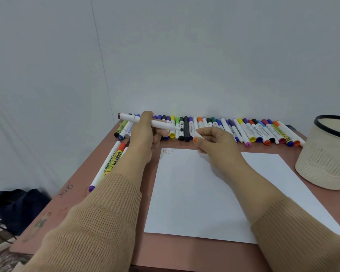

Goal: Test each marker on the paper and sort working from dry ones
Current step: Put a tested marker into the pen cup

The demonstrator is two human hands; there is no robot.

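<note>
My left hand [143, 132] grips a white marker [130, 118] with a brown end, held level above the table with its bare tip pointing right. My right hand [214, 140] pinches that marker's white cap [197, 135] just right of the tip, apart from it. A white sheet of paper [194, 193] lies under both hands, with the faint word "test" [167, 151] at its top left corner. A long row of capped markers [243, 130] in many colours lies along the table's back edge by the wall.
Several markers [114, 160] lie at the table's left edge, beside my left forearm. A cream mesh basket [326, 154] with a black rim stands at the right. The wall rises directly behind the marker row. A dark bag [16, 205] sits on the floor at left.
</note>
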